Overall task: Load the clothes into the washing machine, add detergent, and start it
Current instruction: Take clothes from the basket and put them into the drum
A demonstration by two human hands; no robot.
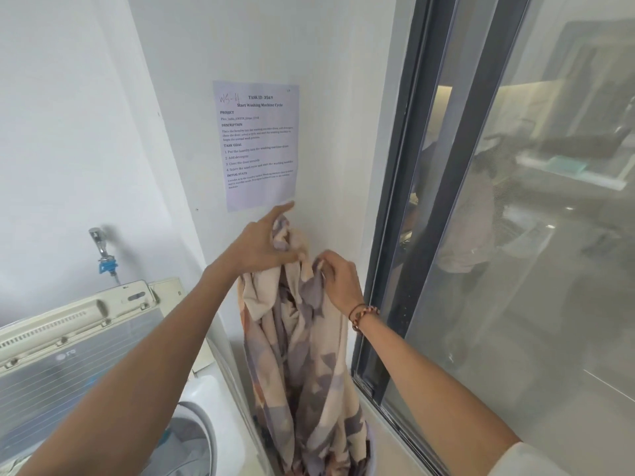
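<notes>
From the head camera, both hands hold a cream and purple patterned cloth [302,338] up against the white wall. The left hand [261,242] pinches its top edge, forefinger stretched out; the right hand [338,280] grips a fold just beside it. The cloth hangs down into a basket [372,451] below. The washing machine [79,341] stands at the left, lid raised, under a tap [101,245]. A printed sheet [257,142] is stuck on the wall above the hands.

Cream and purple-grey blotched cloth [309,338], white wall [86,132], blue tap fitting [107,267]
</notes>
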